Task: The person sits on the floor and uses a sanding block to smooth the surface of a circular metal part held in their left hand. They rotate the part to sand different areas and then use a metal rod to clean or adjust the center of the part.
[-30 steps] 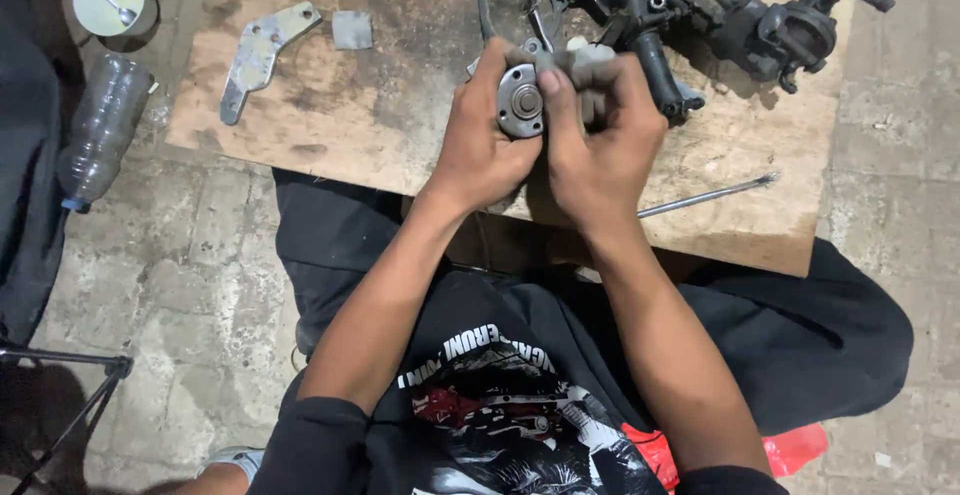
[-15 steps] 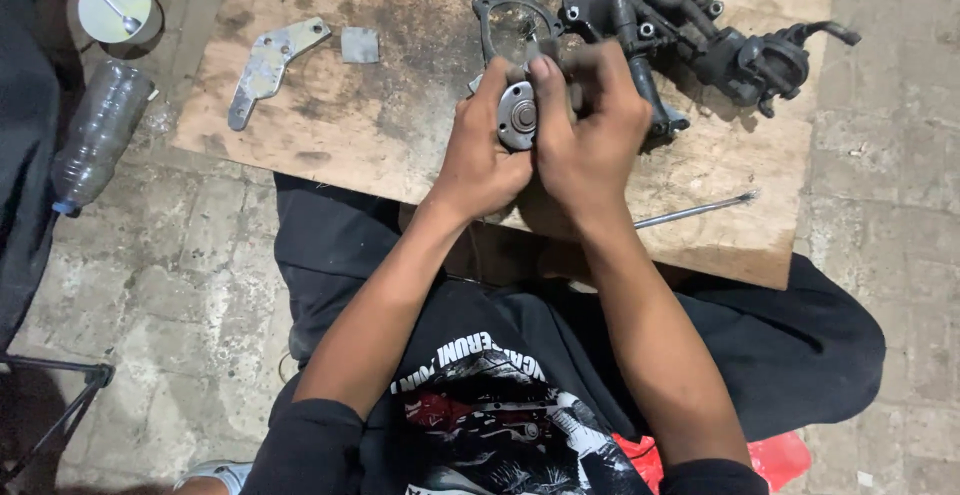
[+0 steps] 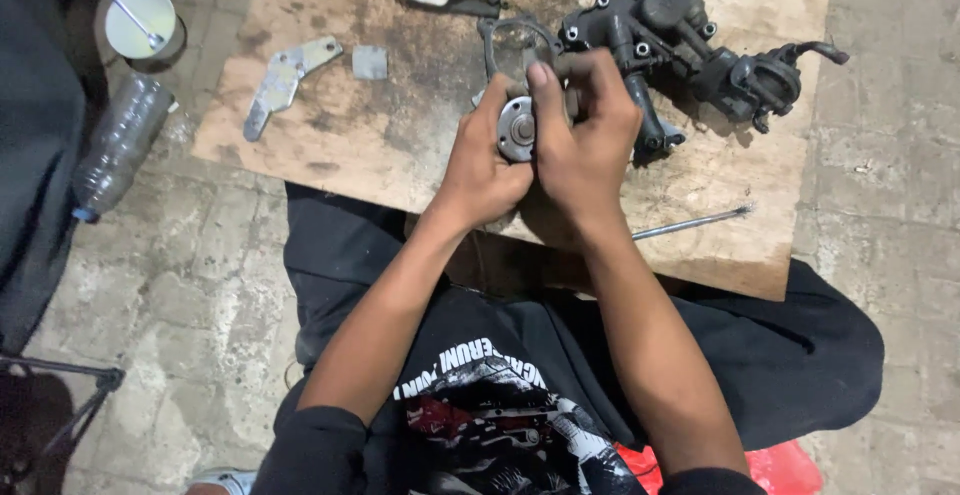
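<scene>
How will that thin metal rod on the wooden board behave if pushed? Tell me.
The thin metal rod would probably roll, being round and slender. It looks stiff and light. Lying near the wooden board's front edge, it might drop off.

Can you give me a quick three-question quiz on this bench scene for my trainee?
1. True or false: both hands grip the round metal part.
2. Which lies nearest the right hand: A the flat metal bracket, B the dark cast housing, C the plastic bottle?
3. What lies on the wooden board beside the right forearm?

Key
1. True; the left hand holds it too.
2. B
3. A thin metal rod.
</scene>
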